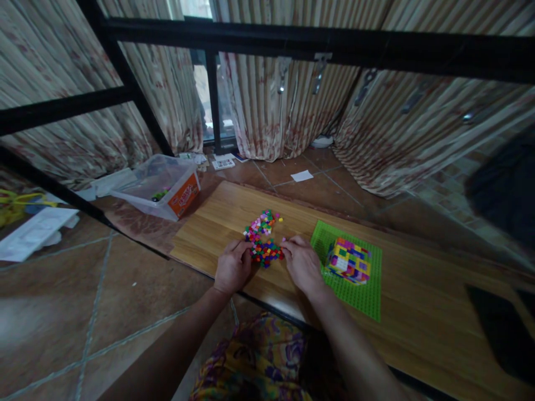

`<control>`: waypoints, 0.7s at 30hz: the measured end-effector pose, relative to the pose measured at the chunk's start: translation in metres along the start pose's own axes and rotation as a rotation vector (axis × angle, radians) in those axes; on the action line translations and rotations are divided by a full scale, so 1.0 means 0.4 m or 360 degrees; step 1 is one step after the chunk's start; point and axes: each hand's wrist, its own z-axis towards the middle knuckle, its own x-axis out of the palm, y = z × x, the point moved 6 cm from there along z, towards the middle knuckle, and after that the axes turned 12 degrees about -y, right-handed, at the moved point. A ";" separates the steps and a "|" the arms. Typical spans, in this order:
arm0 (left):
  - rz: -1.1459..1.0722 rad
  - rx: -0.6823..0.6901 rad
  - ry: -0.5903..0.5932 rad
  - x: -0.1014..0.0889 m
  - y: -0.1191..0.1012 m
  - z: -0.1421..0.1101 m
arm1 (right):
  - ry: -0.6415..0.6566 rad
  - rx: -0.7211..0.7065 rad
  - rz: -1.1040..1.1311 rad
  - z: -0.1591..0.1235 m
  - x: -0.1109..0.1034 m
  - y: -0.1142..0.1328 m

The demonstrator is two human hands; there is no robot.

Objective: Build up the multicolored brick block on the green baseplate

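A loose heap of small coloured toy bricks lies on the wooden board, with pink and white pieces at its far end and red, blue and green ones nearer me. My left hand is at the heap's left edge, fingers curled together and the tips against the bricks. At the right edge, my right hand has its fingertips pinched close to the pieces. Whatever is between either hand's fingers is too small to make out. To the right, a block built of many-coloured bricks stands on a green studded baseplate.
A clear plastic box with an orange label and a few bricks inside stands beyond the board's left end. Papers lie on the tiled floor. A black metal frame crosses above. Dark flat objects are at the far right.
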 end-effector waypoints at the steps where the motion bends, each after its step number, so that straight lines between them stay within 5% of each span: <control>1: 0.0002 0.0005 0.0001 0.000 0.000 0.000 | 0.0031 0.0008 -0.0002 0.004 0.005 -0.003; 7: -0.0003 0.0008 0.0015 0.001 0.001 0.000 | 0.0151 0.0105 0.0084 0.030 0.018 -0.014; 11: -0.0022 -0.0002 0.0016 -0.001 0.000 0.004 | -0.0033 0.0110 0.0287 0.018 -0.020 0.011; 16: -0.0002 0.0016 0.0016 -0.004 0.001 0.009 | -0.0408 0.0263 0.0694 -0.096 -0.123 0.011; 21: 0.0040 0.0024 0.0022 -0.004 0.004 0.011 | -0.0730 0.0756 0.0566 -0.256 -0.228 -0.140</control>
